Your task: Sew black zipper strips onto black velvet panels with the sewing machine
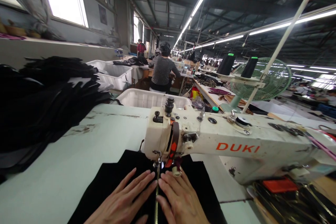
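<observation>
Head view: my left hand [123,200] and right hand [181,198] spread flat on black cloth [100,182]; zip [156,205] toward six o'clock seems unsewn.

Black fabric [99,183] cropped below, dark pile [49,101] cropped left, blurred, perhaps cloth pieces

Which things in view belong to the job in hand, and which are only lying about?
Probably in the job:
black flat cloth under left hand and right hand
gold metal zipper
white DUKI sewing machine

Probably just about:
red flat rectangular object
white plastic tub
green wire-caged fan
</observation>
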A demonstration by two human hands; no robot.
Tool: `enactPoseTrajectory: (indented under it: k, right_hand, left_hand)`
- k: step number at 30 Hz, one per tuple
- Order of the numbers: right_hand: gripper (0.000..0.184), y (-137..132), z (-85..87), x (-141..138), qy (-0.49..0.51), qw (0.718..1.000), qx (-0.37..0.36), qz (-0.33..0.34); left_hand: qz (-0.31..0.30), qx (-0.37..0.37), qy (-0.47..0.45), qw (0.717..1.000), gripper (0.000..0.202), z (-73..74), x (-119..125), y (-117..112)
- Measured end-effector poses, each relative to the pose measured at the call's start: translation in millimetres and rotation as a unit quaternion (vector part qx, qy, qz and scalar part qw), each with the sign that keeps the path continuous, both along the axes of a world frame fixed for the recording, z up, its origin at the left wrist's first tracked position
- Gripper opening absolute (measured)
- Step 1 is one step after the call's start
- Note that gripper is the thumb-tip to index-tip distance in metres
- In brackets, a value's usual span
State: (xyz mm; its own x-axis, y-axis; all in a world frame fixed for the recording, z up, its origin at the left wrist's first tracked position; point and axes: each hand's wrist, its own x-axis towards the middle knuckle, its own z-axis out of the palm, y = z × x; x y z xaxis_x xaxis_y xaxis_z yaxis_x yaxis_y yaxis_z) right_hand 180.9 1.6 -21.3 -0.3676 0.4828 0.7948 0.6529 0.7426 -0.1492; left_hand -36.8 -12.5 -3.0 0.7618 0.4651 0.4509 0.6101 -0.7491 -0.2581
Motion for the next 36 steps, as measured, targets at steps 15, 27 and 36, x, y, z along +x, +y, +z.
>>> enactPoseTrajectory:
  k: [15, 27, 36]
  right_hand:
    - [0.024, 8.2, -3.0, 10.4, -0.099, 0.995, -0.029, -0.009]
    - [0.031, 13.7, 2.1, 16.1, -0.135, 0.991, 0.001, 0.018]
    - [0.03, 0.7, 17.0, 13.5, -0.158, 0.976, -0.149, 0.005]
  left_hand:
    - [0.026, -0.016, -0.019, 0.999, 0.057, 2.9, 5.4, 6.3]
    - [0.071, -0.11, -0.072, 0.989, 0.066, -5.4, 1.1, 1.0]
    - [0.063, -0.208, -0.033, 0.976, 0.047, 9.4, 10.1, 2.7]
